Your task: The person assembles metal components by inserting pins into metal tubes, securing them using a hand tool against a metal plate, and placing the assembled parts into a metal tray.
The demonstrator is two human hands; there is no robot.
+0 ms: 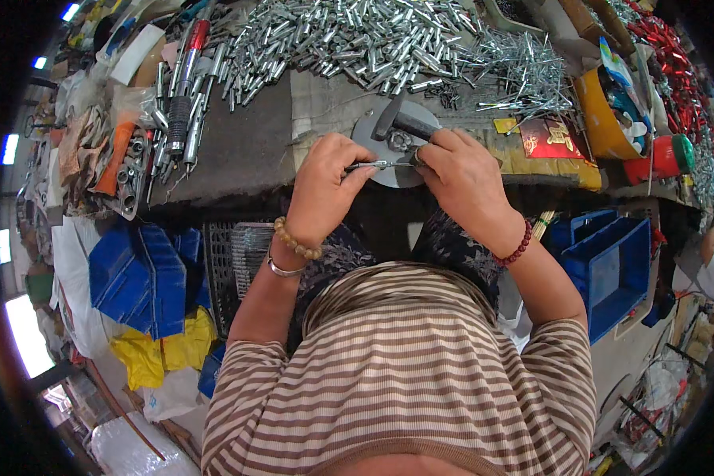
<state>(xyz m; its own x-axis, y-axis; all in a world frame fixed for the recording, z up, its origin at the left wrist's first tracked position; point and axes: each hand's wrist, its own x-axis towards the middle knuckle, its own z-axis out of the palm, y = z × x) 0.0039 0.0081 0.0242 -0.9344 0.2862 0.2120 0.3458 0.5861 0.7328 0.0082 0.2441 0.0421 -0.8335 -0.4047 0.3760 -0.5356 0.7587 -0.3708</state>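
Observation:
My left hand [328, 181] is closed, thumb and fingertips pinching a small silvery metal tube [381, 164] that points right. Facing it, my right hand [466, 174] has its fingers closed on a thin metal pin [404, 164], which lines up with the tube's end. Both hands are over the near part of a round grey metal plate [389, 176] at the bench edge. A dark hammer [412, 124] lies across the plate, its handle reaching to my right fingers; whether they grip it I cannot tell. Behind the pin sits a small metal lump [399, 141] on the plate.
A big heap of silvery metal tubes [357, 44] covers the bench's back, with thin pins [523, 67] to its right. Tools, including a red-and-black screwdriver [184, 95], lie left. A yellow container [603, 111] stands right. Blue bins [611, 274] flank my lap.

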